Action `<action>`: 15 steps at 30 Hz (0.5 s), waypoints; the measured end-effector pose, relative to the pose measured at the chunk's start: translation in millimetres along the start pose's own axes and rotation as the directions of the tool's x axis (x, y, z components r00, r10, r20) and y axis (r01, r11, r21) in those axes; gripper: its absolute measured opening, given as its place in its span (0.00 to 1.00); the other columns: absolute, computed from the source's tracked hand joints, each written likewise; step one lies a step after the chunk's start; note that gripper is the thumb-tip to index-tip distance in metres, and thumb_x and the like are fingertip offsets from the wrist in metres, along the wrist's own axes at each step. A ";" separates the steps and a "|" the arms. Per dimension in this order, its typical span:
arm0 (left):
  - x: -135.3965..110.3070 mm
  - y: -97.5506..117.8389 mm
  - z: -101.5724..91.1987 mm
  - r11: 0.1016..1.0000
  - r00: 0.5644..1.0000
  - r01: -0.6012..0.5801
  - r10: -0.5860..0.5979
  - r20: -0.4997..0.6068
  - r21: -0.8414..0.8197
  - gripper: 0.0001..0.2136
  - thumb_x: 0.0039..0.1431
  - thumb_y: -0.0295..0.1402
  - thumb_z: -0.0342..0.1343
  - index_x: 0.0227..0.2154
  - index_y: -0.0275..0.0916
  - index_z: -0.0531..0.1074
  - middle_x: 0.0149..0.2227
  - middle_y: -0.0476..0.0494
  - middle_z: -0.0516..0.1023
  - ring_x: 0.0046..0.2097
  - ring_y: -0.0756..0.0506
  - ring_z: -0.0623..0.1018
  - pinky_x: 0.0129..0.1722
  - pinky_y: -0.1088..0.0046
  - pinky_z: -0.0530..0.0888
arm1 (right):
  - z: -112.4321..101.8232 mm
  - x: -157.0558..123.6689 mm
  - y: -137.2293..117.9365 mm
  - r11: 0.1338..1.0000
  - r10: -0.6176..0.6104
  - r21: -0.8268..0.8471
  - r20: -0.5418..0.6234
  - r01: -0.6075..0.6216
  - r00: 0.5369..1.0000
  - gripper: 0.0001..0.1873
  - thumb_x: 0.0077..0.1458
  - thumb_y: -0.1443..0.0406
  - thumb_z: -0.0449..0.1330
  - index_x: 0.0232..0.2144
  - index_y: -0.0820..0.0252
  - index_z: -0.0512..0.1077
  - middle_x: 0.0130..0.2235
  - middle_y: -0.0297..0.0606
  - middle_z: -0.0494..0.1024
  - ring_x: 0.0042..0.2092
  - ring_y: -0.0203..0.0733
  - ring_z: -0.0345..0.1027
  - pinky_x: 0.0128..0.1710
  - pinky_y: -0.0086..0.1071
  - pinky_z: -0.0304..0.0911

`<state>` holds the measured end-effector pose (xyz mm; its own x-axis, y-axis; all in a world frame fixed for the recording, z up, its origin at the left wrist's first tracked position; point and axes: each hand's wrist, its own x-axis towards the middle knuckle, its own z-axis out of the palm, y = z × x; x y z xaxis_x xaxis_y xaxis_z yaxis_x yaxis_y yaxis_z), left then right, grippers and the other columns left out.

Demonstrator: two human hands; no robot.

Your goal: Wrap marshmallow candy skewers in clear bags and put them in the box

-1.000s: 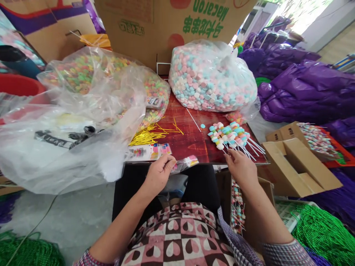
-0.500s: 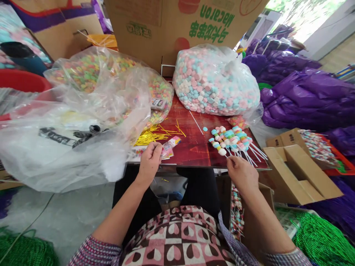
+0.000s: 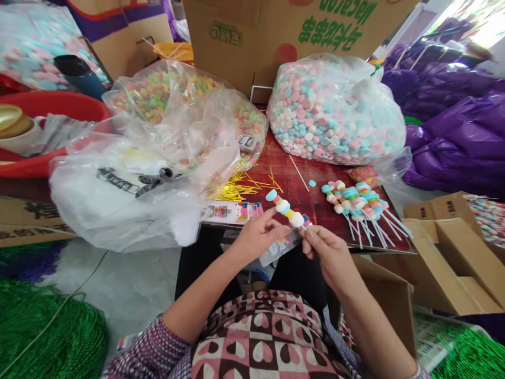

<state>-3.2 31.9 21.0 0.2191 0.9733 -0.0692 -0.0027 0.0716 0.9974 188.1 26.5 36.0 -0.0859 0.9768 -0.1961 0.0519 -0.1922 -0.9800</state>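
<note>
A marshmallow skewer (image 3: 291, 215) with white, blue and yellow pieces points up and to the left. My right hand (image 3: 325, 246) pinches it by the stick, just below the lowest white piece. Under the skewer hangs a clear printed plastic bag (image 3: 274, 255), held in the closed fingers of my left hand (image 3: 258, 236). Both hands are close together in front of the table edge. More finished skewers (image 3: 357, 200) lie in a pile on the red table (image 3: 276, 166), sticks toward me. Flat printed bags (image 3: 232, 211) rest left of my hands, beside gold twist ties (image 3: 236, 189).
Behind the table top sit a big bag of pastel marshmallows (image 3: 335, 113) and a bag of colourful ring candies (image 3: 177, 100). One white stick (image 3: 299, 172) and a loose blue marshmallow (image 3: 312, 183) lie between. An open carton (image 3: 453, 258) stands at right, a red basin (image 3: 51, 158) at left.
My right hand has lifted one skewer off the pile and brought it left. My left hand has brought a printed bag from the stack toward it. The view has shifted left.
</note>
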 end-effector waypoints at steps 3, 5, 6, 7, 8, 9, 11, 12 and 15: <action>0.8 -2.7 9.9 0.948 0.998 0.059 -0.052 0.032 -0.313 0.24 0.52 0.45 0.63 0.49 0.37 0.72 0.36 0.44 0.80 0.37 0.48 0.77 0.41 0.71 0.71 | 25.9 -12.0 14.5 0.991 0.061 0.117 0.036 -0.065 0.998 0.16 0.51 0.52 0.65 0.30 0.59 0.75 0.19 0.29 0.69 0.21 0.31 0.56 0.21 0.27 0.53; 0.4 -3.6 14.9 0.892 0.992 0.115 -0.129 -0.004 -0.437 0.24 0.49 0.46 0.65 0.46 0.36 0.73 0.35 0.44 0.80 0.36 0.48 0.78 0.42 0.70 0.72 | 37.4 -17.7 20.7 0.988 0.077 0.131 0.059 -0.084 0.995 0.17 0.52 0.51 0.64 0.31 0.59 0.75 0.18 0.28 0.68 0.20 0.31 0.55 0.21 0.27 0.53; 0.1 -3.8 16.6 0.865 0.985 0.134 -0.169 -0.029 -0.483 0.24 0.48 0.46 0.66 0.45 0.36 0.74 0.33 0.44 0.80 0.35 0.48 0.78 0.41 0.70 0.72 | 40.6 -19.3 22.0 0.990 0.080 0.112 0.084 -0.090 0.993 0.17 0.53 0.50 0.63 0.31 0.58 0.74 0.18 0.28 0.68 0.20 0.32 0.56 0.21 0.27 0.54; -0.1 -4.1 17.5 0.838 0.977 0.149 -0.206 -0.052 -0.525 0.24 0.47 0.46 0.66 0.44 0.36 0.74 0.32 0.45 0.80 0.34 0.49 0.77 0.40 0.71 0.72 | 41.7 -19.9 21.8 0.993 0.083 0.071 0.127 -0.092 0.988 0.18 0.54 0.49 0.62 0.31 0.58 0.75 0.18 0.28 0.69 0.21 0.32 0.57 0.22 0.27 0.56; -0.2 -4.4 17.6 0.812 0.969 0.159 -0.238 -0.069 -0.562 0.23 0.46 0.46 0.67 0.42 0.35 0.74 0.31 0.45 0.80 0.33 0.49 0.77 0.39 0.71 0.72 | 40.2 -18.9 19.8 0.996 0.083 0.009 0.181 -0.086 0.980 0.19 0.54 0.49 0.62 0.31 0.58 0.75 0.19 0.30 0.70 0.21 0.33 0.59 0.23 0.27 0.57; -0.2 -4.6 16.8 0.789 0.961 0.161 -0.263 -0.090 -0.592 0.23 0.45 0.45 0.68 0.40 0.35 0.74 0.30 0.46 0.80 0.32 0.49 0.77 0.38 0.72 0.72 | 36.0 -16.1 15.9 0.996 0.080 -0.068 0.237 -0.066 0.968 0.20 0.54 0.48 0.61 0.30 0.59 0.75 0.20 0.31 0.72 0.22 0.33 0.62 0.24 0.28 0.59; -0.6 -5.0 13.1 0.765 0.946 0.155 -0.297 -0.129 -0.624 0.21 0.43 0.45 0.69 0.36 0.36 0.74 0.27 0.48 0.78 0.29 0.51 0.75 0.34 0.74 0.72 | 20.2 -3.4 3.0 0.975 0.051 -0.222 0.293 0.016 0.955 0.21 0.53 0.48 0.61 0.28 0.60 0.76 0.23 0.35 0.76 0.25 0.35 0.66 0.26 0.29 0.62; -1.3 -5.1 10.8 0.765 0.941 0.156 -0.308 -0.141 -0.625 0.21 0.43 0.45 0.69 0.35 0.36 0.74 0.27 0.49 0.77 0.28 0.52 0.74 0.32 0.75 0.71 | 9.6 6.9 -5.2 0.959 0.013 -0.278 0.264 0.063 0.964 0.22 0.54 0.47 0.60 0.28 0.60 0.77 0.25 0.37 0.78 0.27 0.37 0.68 0.27 0.29 0.64; -6.5 -5.4 5.6 0.795 0.937 0.206 -0.329 -0.120 -0.571 0.20 0.43 0.45 0.69 0.32 0.35 0.74 0.25 0.52 0.74 0.25 0.54 0.71 0.28 0.77 0.68 | -22.6 52.4 -29.0 0.862 -0.168 -0.480 0.030 0.162 0.985 0.19 0.59 0.51 0.56 0.35 0.59 0.78 0.31 0.40 0.81 0.29 0.40 0.72 0.30 0.32 0.67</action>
<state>0.8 24.0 16.2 0.0886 0.9143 -0.3953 -0.5141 0.3819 0.7681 204.6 85.3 54.9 -0.1237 0.9919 -0.0298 0.5086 0.0376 -0.8602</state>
